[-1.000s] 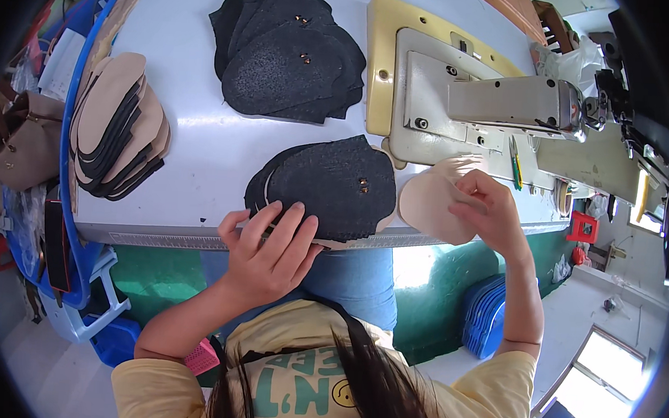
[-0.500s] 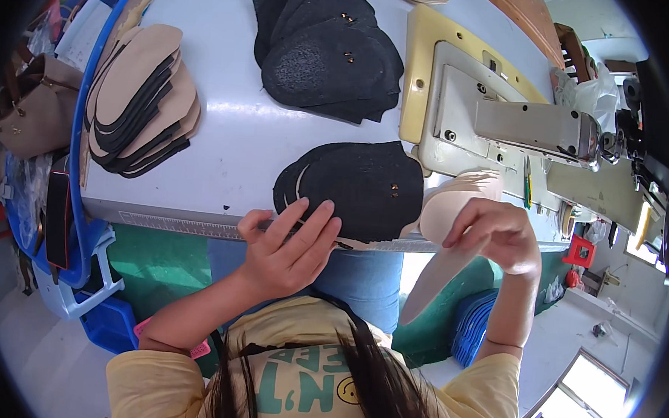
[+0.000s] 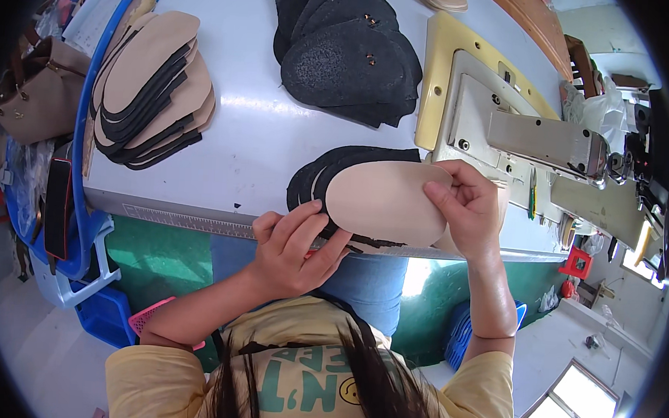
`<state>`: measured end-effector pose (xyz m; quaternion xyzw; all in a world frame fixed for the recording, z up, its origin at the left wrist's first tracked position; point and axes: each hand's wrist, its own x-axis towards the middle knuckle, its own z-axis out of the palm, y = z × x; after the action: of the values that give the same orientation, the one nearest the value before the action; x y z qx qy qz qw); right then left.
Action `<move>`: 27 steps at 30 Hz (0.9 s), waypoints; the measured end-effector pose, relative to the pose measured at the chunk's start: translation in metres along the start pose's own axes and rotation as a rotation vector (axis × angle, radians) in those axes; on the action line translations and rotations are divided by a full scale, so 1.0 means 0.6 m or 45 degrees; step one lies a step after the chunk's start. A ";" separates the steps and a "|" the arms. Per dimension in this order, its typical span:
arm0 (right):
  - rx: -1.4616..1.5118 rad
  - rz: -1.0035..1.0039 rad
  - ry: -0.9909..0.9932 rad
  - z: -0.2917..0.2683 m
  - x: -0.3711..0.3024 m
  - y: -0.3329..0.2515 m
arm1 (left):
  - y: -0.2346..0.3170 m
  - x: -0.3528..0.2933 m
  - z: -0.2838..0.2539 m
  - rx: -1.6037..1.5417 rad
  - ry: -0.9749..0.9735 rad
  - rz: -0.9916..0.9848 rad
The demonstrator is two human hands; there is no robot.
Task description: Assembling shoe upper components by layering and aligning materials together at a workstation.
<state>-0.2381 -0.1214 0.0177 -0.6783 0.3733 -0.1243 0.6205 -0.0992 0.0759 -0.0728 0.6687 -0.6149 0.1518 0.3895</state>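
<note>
Swung leftward, the beige oval (image 3: 384, 202) is over the black pieces (image 3: 306, 181) on the counter (image 3: 239, 147), its 3 o'clock end clamped by the right hand (image 3: 471, 208); I cannot tell whether the left hand (image 3: 291, 248), at 8 o'clock, pinches anything. Best held flat, unbent.

I am in a workshop, a sewing one by the look of the cream-coloured metal sewing machine (image 3: 546, 141) with its yellow surround (image 3: 438, 63), set at my wide white worktable (image 3: 239, 147) with a ruler strip (image 3: 175, 219) along the front edge. Cut parts lie about in batches: rough black shaped sheets (image 3: 349, 70), fanned beige and black rounded pieces (image 3: 153, 63), and the flat beige oval piece (image 3: 388, 200) I hold. Lower down are stacked blue plastic containers (image 3: 460, 333) and a smooth green floor (image 3: 158, 256).
</note>
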 end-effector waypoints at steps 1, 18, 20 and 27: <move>-0.002 0.002 0.002 0.001 0.001 0.001 | -0.001 -0.001 0.001 -0.008 -0.006 0.007; -1.281 -1.069 -0.002 0.028 -0.047 0.003 | 0.005 0.019 -0.014 0.110 -0.234 0.077; -1.251 -0.921 -0.169 0.032 -0.058 0.019 | 0.005 0.036 -0.017 0.260 -0.340 0.108; -1.027 -0.912 -0.114 0.024 -0.062 0.043 | -0.038 0.113 -0.015 -0.037 -0.554 0.165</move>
<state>-0.2640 -0.0847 0.0018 -0.9522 0.1099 -0.1457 0.2449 -0.0618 0.0328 -0.0283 0.6390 -0.7283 0.0198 0.2468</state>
